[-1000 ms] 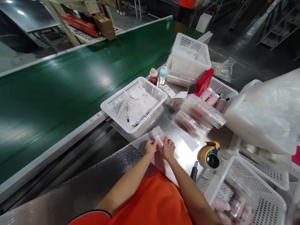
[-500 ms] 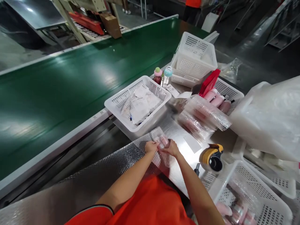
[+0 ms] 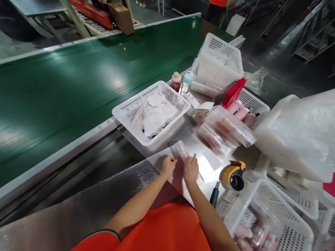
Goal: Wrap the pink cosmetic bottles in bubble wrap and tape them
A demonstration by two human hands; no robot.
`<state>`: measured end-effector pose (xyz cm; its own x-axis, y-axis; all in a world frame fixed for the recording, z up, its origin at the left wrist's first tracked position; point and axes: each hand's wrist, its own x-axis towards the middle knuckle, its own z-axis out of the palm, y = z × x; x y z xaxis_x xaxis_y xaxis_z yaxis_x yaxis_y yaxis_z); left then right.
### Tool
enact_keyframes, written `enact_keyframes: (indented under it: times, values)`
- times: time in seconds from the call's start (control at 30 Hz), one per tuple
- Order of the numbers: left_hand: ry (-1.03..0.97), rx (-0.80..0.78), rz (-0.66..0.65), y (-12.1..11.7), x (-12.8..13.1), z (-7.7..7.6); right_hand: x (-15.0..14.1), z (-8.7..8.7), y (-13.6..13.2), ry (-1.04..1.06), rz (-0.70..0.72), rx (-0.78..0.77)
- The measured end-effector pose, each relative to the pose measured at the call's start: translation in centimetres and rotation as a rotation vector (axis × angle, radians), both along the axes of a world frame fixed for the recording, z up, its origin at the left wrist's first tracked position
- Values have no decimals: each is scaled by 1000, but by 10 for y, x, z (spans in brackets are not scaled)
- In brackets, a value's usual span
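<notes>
A long bubble wrap sheet point(image 3: 125, 177) stretches from the lower left to the metal table in front of me. On its right end lies a bubble-wrapped bundle point(image 3: 181, 149), pinkish inside and partly hidden. My right hand point(image 3: 191, 169) rests over this bundle with its fingers curved round it. Just left of it, my left hand point(image 3: 169, 166) is closed over the sheet, apart from the bundle. What its fingers hold, if anything, is hidden. A black-handled cutter point(image 3: 215, 195) lies right of my right forearm, near a yellow and black tape dispenser point(image 3: 232, 175).
A white basket point(image 3: 123, 115) with clear packets stands between me and the green conveyor belt point(image 3: 86, 83). Wrapped pink bundles point(image 3: 222, 130) lie to the right, below a red pouch point(image 3: 233, 92). Another basket point(image 3: 295, 226) holds pink bottles. A large plastic bag point(image 3: 298, 136) bulges at the right.
My left hand has come off the pink bundle and closed to its left. My right hand has turned over onto the bundle, which is now rolled narrower.
</notes>
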<state>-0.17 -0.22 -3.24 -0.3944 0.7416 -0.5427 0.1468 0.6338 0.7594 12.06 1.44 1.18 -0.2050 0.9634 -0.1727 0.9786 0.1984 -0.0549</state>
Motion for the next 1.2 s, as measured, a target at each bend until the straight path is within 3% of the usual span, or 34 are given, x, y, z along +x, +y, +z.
enact_keyframes:
  times: [0.1, 0.2, 0.27, 0.37, 0.5, 0.63, 0.8, 0.93, 1.03, 1.13, 1.2]
  values:
    - [81, 37, -138, -40, -26, 15, -25, -13, -46, 20, 90, 70]
    - [357, 83, -443, -76, -43, 28, -38, -18, -72, 47, 177, 74]
    - [562, 78, -664, -92, -50, 32, -40, -14, -74, 51, 153, 39]
    - [690, 71, -847, -99, -50, 35, -37, -2, -58, 44, 90, -47]
    - [682, 26, -927, -80, -42, 33, -20, 13, -21, 26, 46, -159]
    - [628, -56, -902, -60, -38, 24, 8, 8, 10, 36, 41, -144]
    - [647, -60, -923, -59, -42, 17, 11, -8, 14, 37, 66, -62]
    - [668, -93, -949, -61, -41, 20, 18, 3, 5, 87, 83, -70]
    - [708, -101, -952, -62, -39, 23, 56, 11, -22, 167, -95, 47]
    - [754, -70, -943, -61, -36, 22, 104, 8, -69, 116, -514, 160]
    - [768, -56, -932, -59, -35, 21, 130, 1, -97, 42, -740, 154]
